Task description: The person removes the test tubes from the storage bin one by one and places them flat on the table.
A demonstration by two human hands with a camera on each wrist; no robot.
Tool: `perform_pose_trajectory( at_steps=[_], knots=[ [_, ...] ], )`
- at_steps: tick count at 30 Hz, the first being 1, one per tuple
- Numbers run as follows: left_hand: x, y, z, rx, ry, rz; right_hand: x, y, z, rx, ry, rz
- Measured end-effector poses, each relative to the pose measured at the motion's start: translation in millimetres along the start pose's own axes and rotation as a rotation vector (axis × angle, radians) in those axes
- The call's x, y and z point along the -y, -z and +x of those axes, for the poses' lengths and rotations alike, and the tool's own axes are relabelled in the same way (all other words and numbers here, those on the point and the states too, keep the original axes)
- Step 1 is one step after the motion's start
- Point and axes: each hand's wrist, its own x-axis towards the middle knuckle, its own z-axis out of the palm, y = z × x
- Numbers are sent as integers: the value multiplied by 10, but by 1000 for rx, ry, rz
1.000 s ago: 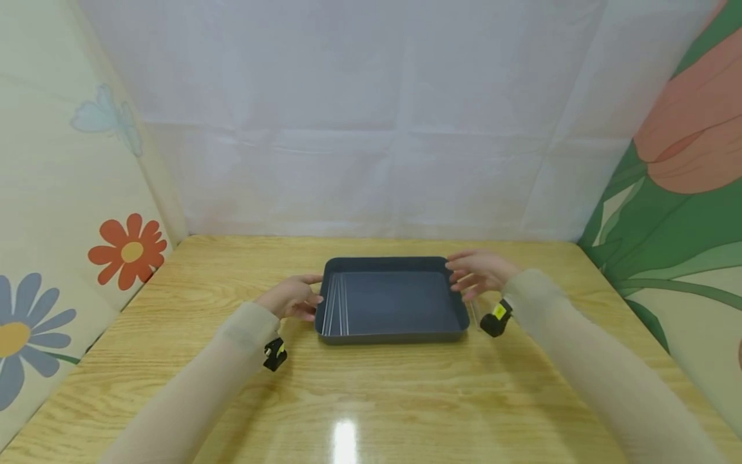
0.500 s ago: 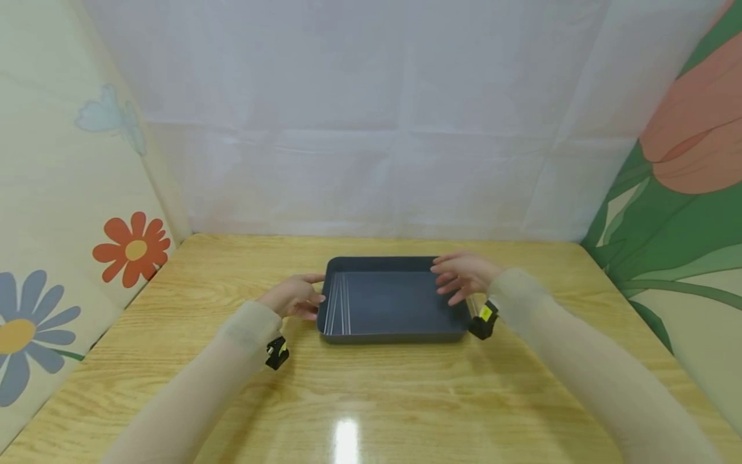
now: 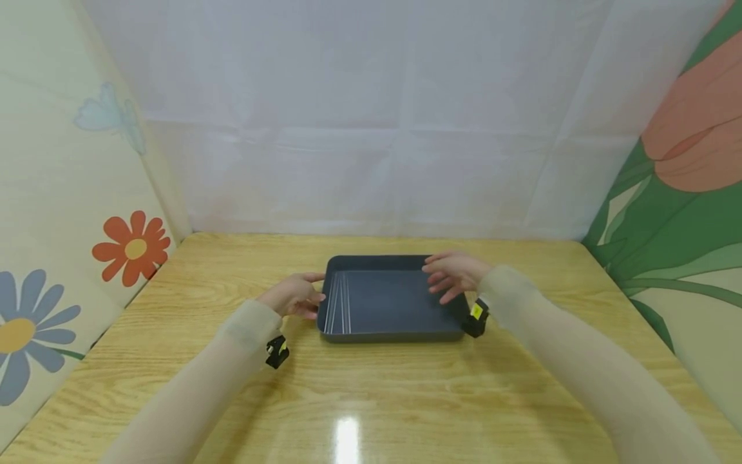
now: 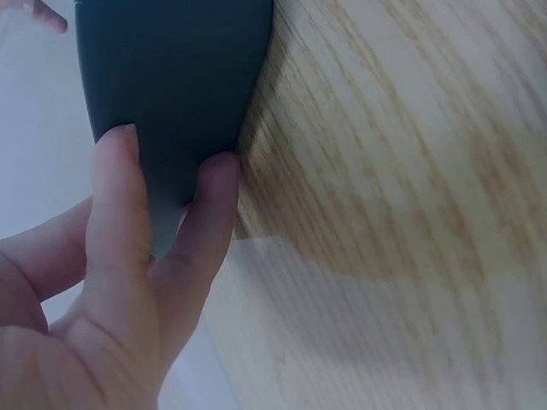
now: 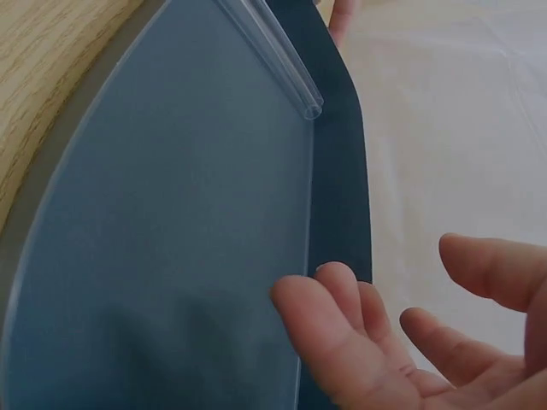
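Note:
A dark blue-grey rectangular tray (image 3: 388, 337) lies on the wooden table. Along its left end are thin clear tubes (image 3: 343, 303), lying lengthwise front to back; in the right wrist view the end of a clear tube (image 5: 291, 81) shows against the tray floor. My left hand (image 3: 292, 296) is at the tray's left side, and its fingertips (image 4: 220, 175) touch the outer wall in the left wrist view. Over the tray's right end hovers my right hand (image 3: 455, 274), fingers spread and loosely bent, holding nothing. Its shadow falls on the tray floor.
The wooden table (image 3: 371, 386) extends around the tray. A white cloth backdrop (image 3: 371, 129) hangs behind it, with flower-printed panels on both sides. Each wrist carries a small black camera (image 3: 475, 317).
My right hand has moved left from the tray's right edge to above its right end. My left hand stays at the left side, and the tray keeps its place.

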Motion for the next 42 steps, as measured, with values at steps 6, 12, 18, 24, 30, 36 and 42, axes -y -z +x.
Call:
perform_pose_trajectory(
  at_steps=[6,12,18,24,30,36,42],
  knots=[
    [-8,-5,-1,-5,10,-5,21,-75,54,16,10,8],
    [-9,-6,5,-14,14,-11,46,-137,76,23,18,12],
    [-12,0,-2,-14,13,4,72,-165,99,21,8,15],
    [-5,-1,-14,-9,9,1,105,-192,108,25,9,-3],
    [4,-5,-17,2,2,-5,151,-241,115,39,22,-13],
    [6,-8,-22,-6,3,-10,188,-301,131,47,5,-20],
    [11,-7,-8,-8,4,-14,210,-350,157,38,-2,-28]
  ],
)
